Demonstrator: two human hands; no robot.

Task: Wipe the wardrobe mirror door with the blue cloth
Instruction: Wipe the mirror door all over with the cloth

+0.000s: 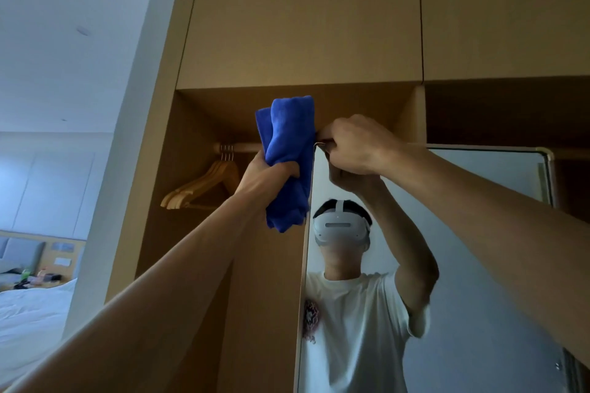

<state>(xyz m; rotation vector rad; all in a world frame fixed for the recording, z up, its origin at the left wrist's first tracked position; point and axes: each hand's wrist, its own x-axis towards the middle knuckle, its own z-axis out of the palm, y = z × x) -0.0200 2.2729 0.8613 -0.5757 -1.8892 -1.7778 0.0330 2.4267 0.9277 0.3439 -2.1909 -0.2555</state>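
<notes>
Evidently the right hand (pixel 354 147) curls its fingers over the top corner of the wardrobe mirror door (pixel 463 329), probably to steady the panel. The left hand (pixel 271 174) clenches the bunched blue cloth (pixel 289 153) just beside that upper edge, seemingly ready to wipe from the top.

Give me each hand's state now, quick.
Left hand: closed, gripping the blue cloth.
Right hand: closed, gripping the top corner of the mirror door.
</notes>
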